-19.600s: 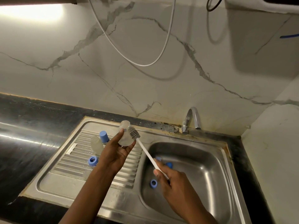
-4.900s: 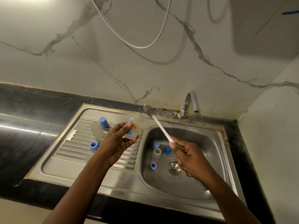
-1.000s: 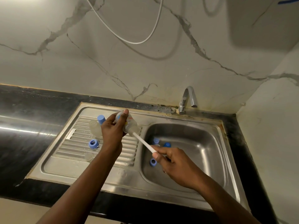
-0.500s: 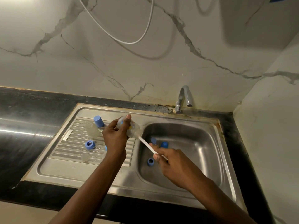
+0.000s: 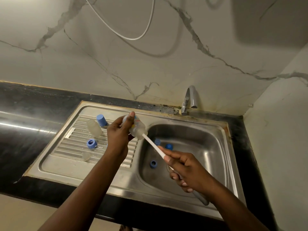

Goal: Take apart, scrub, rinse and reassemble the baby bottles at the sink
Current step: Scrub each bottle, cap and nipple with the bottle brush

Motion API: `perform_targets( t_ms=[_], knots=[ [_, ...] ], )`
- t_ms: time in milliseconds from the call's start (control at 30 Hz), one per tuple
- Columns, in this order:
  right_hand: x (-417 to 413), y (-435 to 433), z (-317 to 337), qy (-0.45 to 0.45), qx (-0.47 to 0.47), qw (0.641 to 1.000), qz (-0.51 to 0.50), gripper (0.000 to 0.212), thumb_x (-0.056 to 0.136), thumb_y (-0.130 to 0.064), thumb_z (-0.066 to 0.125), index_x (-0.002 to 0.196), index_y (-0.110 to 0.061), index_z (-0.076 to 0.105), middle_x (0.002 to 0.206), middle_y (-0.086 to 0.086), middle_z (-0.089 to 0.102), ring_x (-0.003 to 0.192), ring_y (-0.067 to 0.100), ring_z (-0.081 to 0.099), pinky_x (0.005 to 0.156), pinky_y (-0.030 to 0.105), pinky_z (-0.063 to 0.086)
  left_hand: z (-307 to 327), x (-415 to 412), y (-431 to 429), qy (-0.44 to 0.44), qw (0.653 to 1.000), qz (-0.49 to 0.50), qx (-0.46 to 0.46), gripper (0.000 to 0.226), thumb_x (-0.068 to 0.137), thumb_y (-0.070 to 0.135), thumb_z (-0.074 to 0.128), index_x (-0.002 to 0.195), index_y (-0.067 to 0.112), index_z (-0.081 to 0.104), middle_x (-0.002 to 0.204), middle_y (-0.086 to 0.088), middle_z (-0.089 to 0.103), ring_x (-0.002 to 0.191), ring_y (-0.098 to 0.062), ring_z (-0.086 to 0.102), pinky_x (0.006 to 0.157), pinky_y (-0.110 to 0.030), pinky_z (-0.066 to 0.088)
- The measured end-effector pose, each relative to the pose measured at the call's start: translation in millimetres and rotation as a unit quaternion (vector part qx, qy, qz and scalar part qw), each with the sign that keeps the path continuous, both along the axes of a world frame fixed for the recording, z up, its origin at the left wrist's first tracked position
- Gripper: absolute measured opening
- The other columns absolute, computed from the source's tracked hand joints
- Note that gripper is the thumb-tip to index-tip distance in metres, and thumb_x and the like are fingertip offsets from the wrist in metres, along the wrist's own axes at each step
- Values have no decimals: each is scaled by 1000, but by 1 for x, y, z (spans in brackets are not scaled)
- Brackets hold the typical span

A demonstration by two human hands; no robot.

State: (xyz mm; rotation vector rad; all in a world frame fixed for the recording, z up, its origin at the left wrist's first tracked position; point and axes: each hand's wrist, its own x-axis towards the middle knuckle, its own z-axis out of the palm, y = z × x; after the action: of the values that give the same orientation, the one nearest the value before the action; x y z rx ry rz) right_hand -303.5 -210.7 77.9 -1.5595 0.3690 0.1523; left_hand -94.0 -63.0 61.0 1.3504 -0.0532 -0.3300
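Gripping a clear bottle (image 5: pixel 138 130), the left hand (image 5: pixel 119 132) curls its fingers round it and holds it up over the ribbed tray (image 5: pixel 73 147), right at the edge of the sink (image 5: pixel 210 144). On the other side, the right hand (image 5: pixel 185 169) has a tight grip on the white brush (image 5: pixel 152 145). The brush stick goes into the mouth of the bottle, and the bristly end is inside, hidden by the cloudy plastic.

So this looks like the scrub step for this bottle. Taking apart looks done. A second bottle (image 5: pixel 94 128) lies on the tray with no top on, and a blue cap (image 5: pixel 101 120) stands just beside it. A blue ring (image 5: pixel 91 144) and a small clear piece (image 5: pixel 86 155) lie near. More parts are down in the sink: a sink ring (image 5: pixel 153 163) and some blue bits (image 5: pixel 168 146) behind the brush stick.

No water comes from the tap (image 5: pixel 190 99), so I think rinsing is left to do. I cannot tell if the second bottle is scrubbed. Nothing is put back together yet, so the job looks about half done or less
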Motion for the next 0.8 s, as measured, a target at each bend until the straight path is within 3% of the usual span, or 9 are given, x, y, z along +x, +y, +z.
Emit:
perform_targets(
  t_ms=[100,167,233,333,433,500,567,633,800],
  knots=[
    [-3,3,-6,-3,0,999,-34,36,108,-45,56,138,-64,57,66,1,54,44,10,38,42,20,34,-2,-10,-10,4,997,72,2,57,76,51,82,117,12,75,100,-1,79,101,-25,77,82,-42,67],
    [-6,3,-10,-24,-96,994,-56,37,109,-41,56,140,-61,57,64,-12,58,47,4,42,44,23,39,-5,-17,-17,-15,994,107,21,44,77,51,83,109,21,76,95,7,79,99,-20,77,87,-44,66],
    [-10,1,-12,-42,-247,967,-45,41,110,-36,54,147,-52,54,64,-30,60,53,2,54,53,14,40,-4,-21,-22,-41,992,113,49,34,77,53,83,102,31,75,94,15,78,100,-19,76,90,-44,65],
    [-14,-4,-10,-20,-298,954,-13,43,111,-34,52,150,-50,51,68,-44,57,68,-11,61,63,9,43,-6,-24,-25,-54,992,100,61,36,77,53,82,105,30,76,95,14,78,102,-19,75,93,-46,64],
    [-18,-11,-9,-15,-233,972,15,40,110,-33,53,146,-51,55,69,-33,60,63,-5,59,62,11,43,-10,-24,-26,-42,994,86,55,51,79,51,80,116,17,75,101,4,77,107,-25,74,95,-49,63],
    [-22,-15,-8,4,-138,990,22,38,110,-36,54,144,-54,58,60,-17,54,52,3,47,50,17,39,-13,-24,-25,-12,996,77,47,53,79,53,79,116,16,74,99,2,77,107,-27,74,92,-47,64],
    [-25,-20,-6,36,-42,998,28,37,109,-41,55,139,-63,57,59,-11,48,46,7,39,40,21,33,-16,-24,-24,33,997,71,22,54,81,52,78,117,12,73,100,-2,78,103,-26,75,92,-47,64],
    [-27,-24,-3,58,21,997,43,35,109,-45,55,136,-67,57,60,-7,49,44,8,36,40,19,29,-18,-25,-23,55,996,71,7,54,81,51,78,117,10,74,103,-7,78,102,-28,75,91,-47,64],
    [-30,-38,-1,61,51,996,46,34,108,-46,56,136,-65,58,64,-2,50,45,10,34,41,20,30,-19,-32,-26,25,995,98,23,51,79,52,80,112,13,75,93,1,80,93,-18,78,87,-44,66]
  ],
)
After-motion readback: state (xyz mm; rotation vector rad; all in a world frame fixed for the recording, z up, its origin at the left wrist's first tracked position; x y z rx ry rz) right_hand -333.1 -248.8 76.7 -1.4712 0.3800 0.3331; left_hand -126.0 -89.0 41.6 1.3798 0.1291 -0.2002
